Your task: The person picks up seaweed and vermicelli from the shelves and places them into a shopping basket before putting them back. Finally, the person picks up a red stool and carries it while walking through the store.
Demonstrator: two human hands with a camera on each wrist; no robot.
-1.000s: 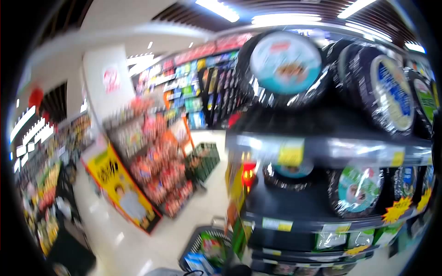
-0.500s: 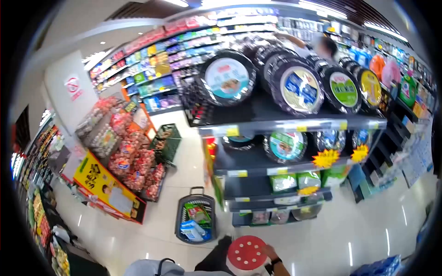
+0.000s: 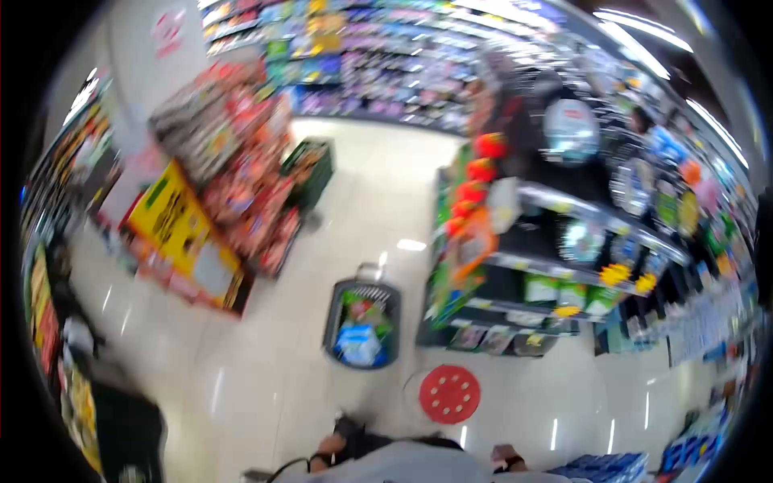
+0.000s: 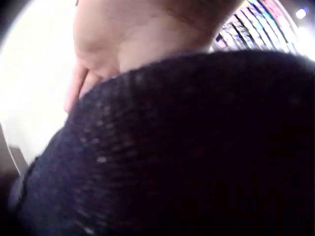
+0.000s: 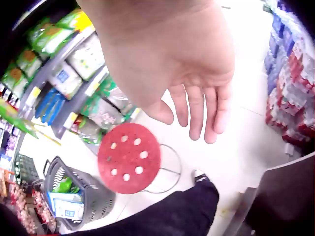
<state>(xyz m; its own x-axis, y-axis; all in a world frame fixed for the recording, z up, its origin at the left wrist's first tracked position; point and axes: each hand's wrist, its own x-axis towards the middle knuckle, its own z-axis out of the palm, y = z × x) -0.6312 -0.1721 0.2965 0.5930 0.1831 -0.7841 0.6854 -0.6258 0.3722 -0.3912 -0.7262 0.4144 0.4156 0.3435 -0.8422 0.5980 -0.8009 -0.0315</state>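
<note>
The right grip (image 5: 192, 73) hangs empty, fingers loosely extended; ahead and left of it, apart, a red round stool with pale holes (image 5: 129, 158) stands on the floor (image 3: 241, 402). Dark cloth (image 4: 187, 147) partly hides the left grip (image 4: 108, 49); I can't tell its state.

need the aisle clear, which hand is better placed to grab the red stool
Likely right: the right hand hangs open and empty, the red stool showing in its wrist view and nearer to it than to the left hand.

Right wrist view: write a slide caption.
Empty right hand near a round red stool with holes, grey plastic basket beyond.
</note>
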